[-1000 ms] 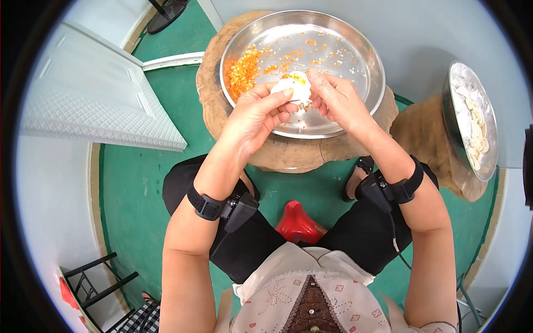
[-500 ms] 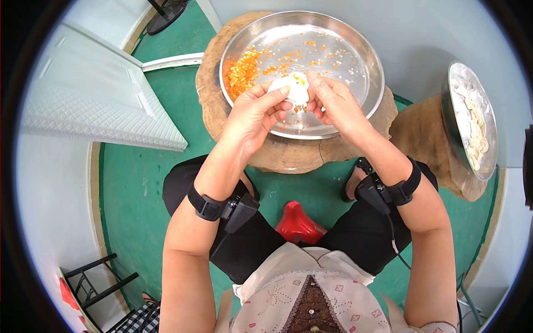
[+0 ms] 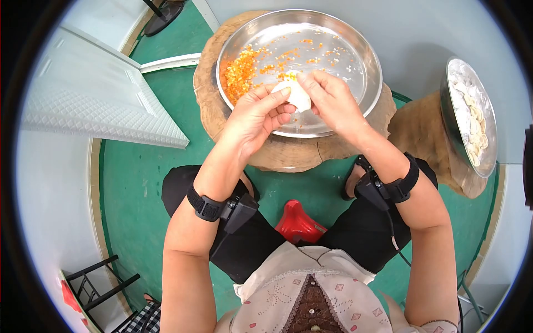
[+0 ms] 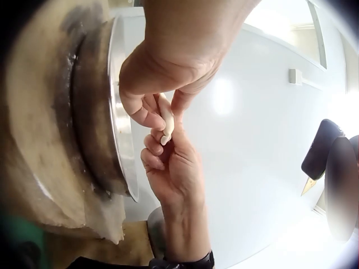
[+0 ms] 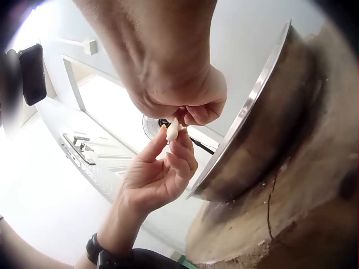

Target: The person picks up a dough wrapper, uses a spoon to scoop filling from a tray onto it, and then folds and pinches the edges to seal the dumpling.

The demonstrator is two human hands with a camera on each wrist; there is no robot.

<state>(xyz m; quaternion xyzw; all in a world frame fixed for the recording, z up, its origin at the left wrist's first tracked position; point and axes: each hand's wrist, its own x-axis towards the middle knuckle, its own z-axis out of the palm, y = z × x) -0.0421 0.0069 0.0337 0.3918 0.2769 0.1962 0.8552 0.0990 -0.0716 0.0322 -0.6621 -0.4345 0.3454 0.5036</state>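
Note:
A round white dough wrapper (image 3: 299, 99) is held up over the near side of a wide steel pan (image 3: 373, 105). My left hand (image 3: 256, 115) pinches its left side between thumb and fingers. With thumb and forefinger, my right hand (image 3: 335, 103) pinches the upper right edge. A bit of orange filling shows at the top of the dough in the head view. Seen side-on in the left wrist view, the dough (image 4: 168, 116) is folded into a thick strip. Chopped orange and pale filling (image 3: 240, 73) is heaped at the pan's left, with scattered bits across its bottom.
The pan stands on a wooden stump table (image 3: 288, 158). To the right, a second steel pan (image 3: 454, 71) holds several shaped dumplings (image 3: 476, 129) on flour, on another wooden stump (image 3: 417, 133). A red stool (image 3: 297, 223) sits between the legs. A white door (image 3: 105, 83) stands left.
The right hand has moved left and inward over the dough. The wrapper has gone from open with filling showing to folded over, with most of the filling covered.

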